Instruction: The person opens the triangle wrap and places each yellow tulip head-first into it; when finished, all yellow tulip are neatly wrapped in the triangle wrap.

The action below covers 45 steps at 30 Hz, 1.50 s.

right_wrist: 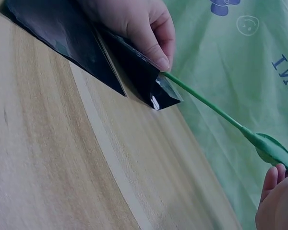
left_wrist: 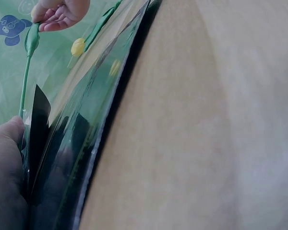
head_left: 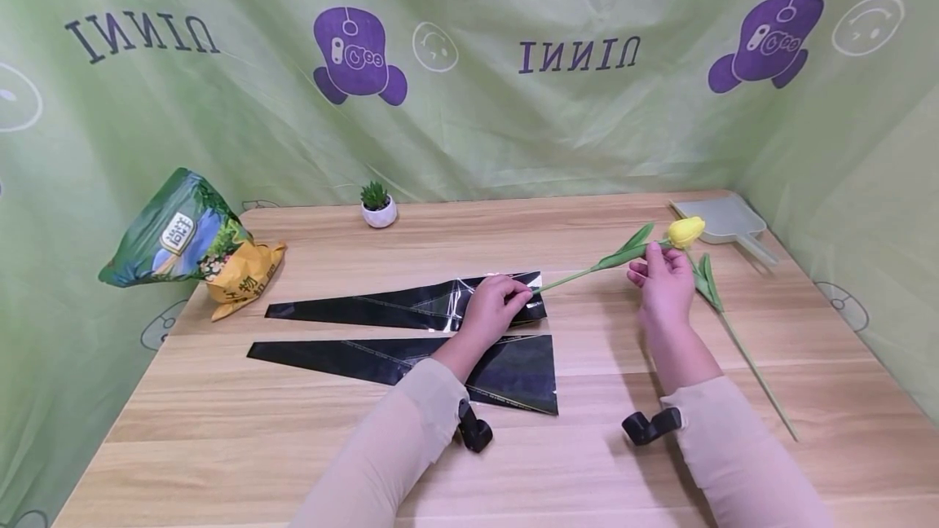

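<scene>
Head view: your right hand point(head_left: 666, 279) pinches the tulip point(head_left: 685, 231) just below its head, right of centre; it looks light and bendy, so keep your grip on the stem; your left hand point(head_left: 493, 308) pinches the mouth of the upper sleeve point(head_left: 411, 305), thin, slippery film on the counter point(head_left: 293, 446).
Left wrist: the sleeve gapes; nothing shows inside.
Right wrist: the stem tip meets the mouth.

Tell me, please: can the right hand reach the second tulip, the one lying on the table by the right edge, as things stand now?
Probably yes, but not freely. The second tulip lies just beside the right hand with nothing between them. However, that hand already holds the yellow tulip, whose stem enters the black sleeve under the left hand.
</scene>
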Each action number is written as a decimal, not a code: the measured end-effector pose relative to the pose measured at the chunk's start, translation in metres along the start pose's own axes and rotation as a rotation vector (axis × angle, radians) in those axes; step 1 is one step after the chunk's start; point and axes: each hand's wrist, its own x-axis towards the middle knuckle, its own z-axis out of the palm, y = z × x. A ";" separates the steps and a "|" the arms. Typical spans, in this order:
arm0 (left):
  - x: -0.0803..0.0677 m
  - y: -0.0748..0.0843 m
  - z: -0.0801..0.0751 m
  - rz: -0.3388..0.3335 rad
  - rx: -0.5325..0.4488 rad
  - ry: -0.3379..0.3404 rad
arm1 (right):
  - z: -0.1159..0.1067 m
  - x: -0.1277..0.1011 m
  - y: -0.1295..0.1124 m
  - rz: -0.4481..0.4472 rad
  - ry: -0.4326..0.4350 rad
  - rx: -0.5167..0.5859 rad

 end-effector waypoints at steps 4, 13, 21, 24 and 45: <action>-0.001 0.002 -0.001 -0.006 0.007 0.012 | -0.001 0.001 0.000 -0.005 -0.005 0.006; 0.001 0.008 -0.002 -0.031 0.037 0.028 | -0.002 0.000 0.007 0.000 -0.031 -0.026; 0.003 0.011 -0.003 -0.019 0.042 0.057 | 0.002 -0.008 0.020 0.018 -0.060 -0.062; 0.003 0.011 -0.003 -0.017 0.036 0.066 | 0.004 -0.010 0.026 0.023 -0.073 -0.077; 0.003 0.010 -0.002 -0.013 -0.003 0.092 | 0.013 -0.019 0.031 0.103 -0.118 0.048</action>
